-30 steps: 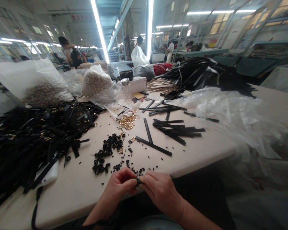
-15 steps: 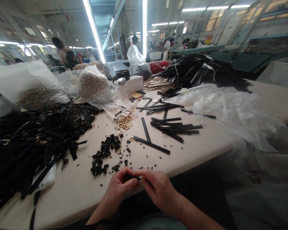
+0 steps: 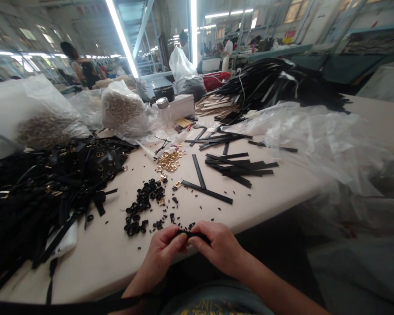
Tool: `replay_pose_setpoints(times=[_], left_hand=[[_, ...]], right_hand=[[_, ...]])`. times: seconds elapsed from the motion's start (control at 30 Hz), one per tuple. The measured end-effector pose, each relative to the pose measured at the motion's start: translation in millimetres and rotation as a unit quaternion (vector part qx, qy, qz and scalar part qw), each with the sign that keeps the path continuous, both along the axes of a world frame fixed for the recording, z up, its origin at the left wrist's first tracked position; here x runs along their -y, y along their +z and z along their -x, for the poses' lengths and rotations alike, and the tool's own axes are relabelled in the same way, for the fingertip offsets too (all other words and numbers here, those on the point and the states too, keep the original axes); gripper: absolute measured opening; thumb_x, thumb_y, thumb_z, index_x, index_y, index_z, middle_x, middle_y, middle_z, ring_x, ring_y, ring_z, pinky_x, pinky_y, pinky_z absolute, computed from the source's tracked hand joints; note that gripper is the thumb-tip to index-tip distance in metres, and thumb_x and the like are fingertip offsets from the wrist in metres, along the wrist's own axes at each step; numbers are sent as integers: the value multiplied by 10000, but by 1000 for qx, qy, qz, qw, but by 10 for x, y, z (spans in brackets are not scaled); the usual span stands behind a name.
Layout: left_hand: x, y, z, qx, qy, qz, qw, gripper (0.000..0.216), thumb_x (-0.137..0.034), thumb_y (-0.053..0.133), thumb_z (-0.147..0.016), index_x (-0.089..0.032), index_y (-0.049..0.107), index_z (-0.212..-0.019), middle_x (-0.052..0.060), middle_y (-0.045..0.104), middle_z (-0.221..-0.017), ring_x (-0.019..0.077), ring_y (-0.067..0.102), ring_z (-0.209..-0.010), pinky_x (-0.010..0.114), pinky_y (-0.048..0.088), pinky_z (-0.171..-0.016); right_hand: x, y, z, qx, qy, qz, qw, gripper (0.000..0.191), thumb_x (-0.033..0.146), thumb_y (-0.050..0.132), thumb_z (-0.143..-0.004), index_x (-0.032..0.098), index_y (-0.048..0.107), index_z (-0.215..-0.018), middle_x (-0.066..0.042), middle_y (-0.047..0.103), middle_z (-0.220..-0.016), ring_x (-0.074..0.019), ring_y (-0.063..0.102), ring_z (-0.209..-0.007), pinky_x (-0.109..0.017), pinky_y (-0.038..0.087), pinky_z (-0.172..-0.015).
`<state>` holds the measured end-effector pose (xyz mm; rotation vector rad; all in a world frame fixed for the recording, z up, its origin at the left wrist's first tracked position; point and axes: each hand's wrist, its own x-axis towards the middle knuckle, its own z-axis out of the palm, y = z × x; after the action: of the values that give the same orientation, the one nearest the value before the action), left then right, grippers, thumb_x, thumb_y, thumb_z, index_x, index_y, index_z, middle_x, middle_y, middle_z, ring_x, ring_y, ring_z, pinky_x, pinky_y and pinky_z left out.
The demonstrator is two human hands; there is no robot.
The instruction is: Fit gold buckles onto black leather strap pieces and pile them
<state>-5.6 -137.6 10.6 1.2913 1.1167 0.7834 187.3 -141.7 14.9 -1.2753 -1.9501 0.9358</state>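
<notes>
A short black strap (image 3: 194, 235) is stretched between my two hands at the table's front edge. My left hand (image 3: 167, 245) pinches its left end between thumb and fingers. Further right along it, my right hand (image 3: 218, 245) grips the strap, thumb in front. Just beyond my fingers lie small black bits and a heap of black loops (image 3: 147, 194). Gold buckles (image 3: 169, 160) are piled behind the loops. One black strip (image 3: 210, 192) lies with a gold buckle (image 3: 177, 185) at its left end.
Loose black strips (image 3: 239, 166) lie right of centre. A large heap of buckled black straps (image 3: 52, 175) covers the left side. Filled plastic bags (image 3: 121, 107), a glass jar (image 3: 163, 107) and a bundle of long black strips (image 3: 272, 83) stand behind. Clear plastic sheeting (image 3: 331, 144) hangs over the right edge.
My hands have drawn slightly apart, and more of the black strap shows between them and under my right fingers. The whole view has shifted a little.
</notes>
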Motion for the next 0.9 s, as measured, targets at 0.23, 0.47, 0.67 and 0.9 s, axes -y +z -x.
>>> replay_pose_setpoints(times=[0.23, 0.47, 0.67, 0.9], left_hand=[[-287, 104, 93, -48, -42, -21, 998, 324, -442, 602, -861, -163, 686, -718, 36, 671, -648, 152, 604, -615, 249, 478, -604], [-1157, 134, 79, -311, -21, -243, 918, 130, -328, 635, -818, -203, 668, -830, 18, 651, -786, 163, 610, -676, 288, 465, -673], [-1684, 89, -119, -451, -91, -252, 851, 149, -230, 664, -732, -206, 700, -874, 45, 674, -884, 197, 612, -766, 307, 438, -738], [-1871, 54, -109, -411, -92, -196, 885, 92, -238, 723, -621, -222, 699, -708, -15, 660, -647, 167, 567, -617, 270, 386, -602]], right_hand=[[-93, 92, -146, -30, 6, 29, 999, 150, 252, 569, -867, 178, 612, -745, 6, 618, -660, -125, 550, -621, -234, 379, -585], [-476, -222, -198, -283, -119, 170, 936, 153, 322, 539, -846, 176, 570, -814, -2, 653, -738, -86, 547, -505, -216, 439, -513], [-476, -250, -190, -258, -111, 145, 949, 110, 262, 566, -826, 169, 595, -776, 21, 625, -651, -76, 545, -488, -198, 441, -517], [-451, -233, -186, -248, -104, 122, 955, 103, 240, 559, -841, 167, 600, -780, 31, 603, -626, -82, 563, -498, -198, 442, -524]])
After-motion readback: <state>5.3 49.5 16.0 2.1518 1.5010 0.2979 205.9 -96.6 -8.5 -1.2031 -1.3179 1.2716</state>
